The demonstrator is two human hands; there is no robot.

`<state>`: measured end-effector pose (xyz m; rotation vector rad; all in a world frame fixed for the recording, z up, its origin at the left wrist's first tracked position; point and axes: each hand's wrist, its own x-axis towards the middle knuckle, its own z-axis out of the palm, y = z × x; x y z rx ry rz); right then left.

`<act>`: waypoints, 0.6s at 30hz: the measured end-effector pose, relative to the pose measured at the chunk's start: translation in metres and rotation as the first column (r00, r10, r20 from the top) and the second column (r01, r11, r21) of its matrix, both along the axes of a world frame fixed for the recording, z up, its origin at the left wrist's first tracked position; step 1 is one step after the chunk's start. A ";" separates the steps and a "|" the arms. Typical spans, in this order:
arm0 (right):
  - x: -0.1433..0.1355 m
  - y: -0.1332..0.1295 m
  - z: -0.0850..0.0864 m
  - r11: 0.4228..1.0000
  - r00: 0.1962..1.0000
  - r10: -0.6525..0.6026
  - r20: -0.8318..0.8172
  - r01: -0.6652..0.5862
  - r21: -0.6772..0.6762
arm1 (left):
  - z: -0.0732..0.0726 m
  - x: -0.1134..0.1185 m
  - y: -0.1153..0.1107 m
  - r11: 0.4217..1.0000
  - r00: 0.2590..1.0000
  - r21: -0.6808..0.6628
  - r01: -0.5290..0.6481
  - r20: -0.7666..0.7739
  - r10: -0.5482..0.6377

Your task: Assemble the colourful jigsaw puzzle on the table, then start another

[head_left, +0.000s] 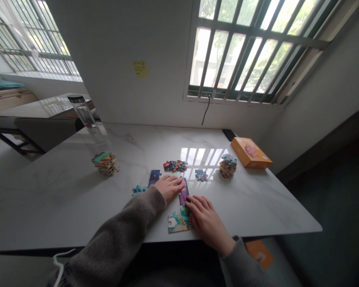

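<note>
A partly joined jigsaw puzzle lies on the table before me, with purple pieces (184,192) in its upper right part and teal and grey pieces (179,221) along its lower edge. My left hand (169,187) rests palm down across it, fingers stretched out to the purple pieces. On the right side, my right hand (208,220) touches the edge of the joined pieces with its fingers extended, covering some of them. A dark blue piece (154,177) shows beyond my left hand, and teal pieces (139,190) lie to its left.
Puzzle pieces stand in a left stack (105,162) and a right stack (228,166). A spread pile (175,165) and a blue piece (201,175) lie behind my hands. Farther off are an orange box (251,153), a black phone-like object (228,134) and a clear bottle (83,113).
</note>
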<state>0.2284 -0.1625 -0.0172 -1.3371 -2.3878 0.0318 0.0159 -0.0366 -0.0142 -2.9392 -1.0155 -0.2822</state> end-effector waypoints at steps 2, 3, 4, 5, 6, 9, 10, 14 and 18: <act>0.000 0.000 -0.001 1.000 1.000 0.002 -0.003 -0.002 0.000 | -0.001 0.002 -0.008 1.000 1.000 0.003 -0.015 -0.019 0.015; 0.000 0.001 -0.001 1.000 1.000 0.003 -0.006 -0.003 -0.001 | -0.002 0.002 -0.011 1.000 0.999 -0.001 -0.022 -0.034 0.022; 0.000 0.001 -0.002 1.000 1.000 0.003 -0.007 -0.003 -0.002 | -0.003 0.003 -0.013 1.000 0.998 -0.006 -0.028 -0.051 0.028; 0.000 0.001 -0.002 1.000 1.000 0.004 -0.008 -0.004 -0.001 | -0.003 0.002 -0.015 0.999 0.997 -0.009 -0.036 -0.066 0.035; 0.000 0.001 -0.002 1.000 1.000 0.003 -0.007 -0.003 0.000 | -0.004 0.002 -0.015 0.999 0.996 -0.007 -0.044 -0.079 0.043; 0.000 0.001 -0.001 1.000 1.000 0.002 -0.006 -0.001 0.009 | -0.006 -0.003 -0.012 0.999 0.994 0.000 -0.047 -0.098 0.047; 0.000 0.001 -0.001 1.000 1.000 0.002 -0.007 -0.002 0.012 | -0.007 -0.005 -0.010 0.999 0.994 -0.005 -0.042 -0.098 0.041; 0.000 0.001 -0.001 1.000 1.000 0.002 -0.007 -0.002 0.008 | -0.008 -0.008 -0.005 0.998 0.998 -0.056 0.002 -0.064 -0.006; 0.001 0.001 -0.001 1.000 1.000 -0.001 0.003 0.001 0.000 | -0.013 -0.006 -0.005 0.995 1.000 -0.102 0.017 0.013 -0.016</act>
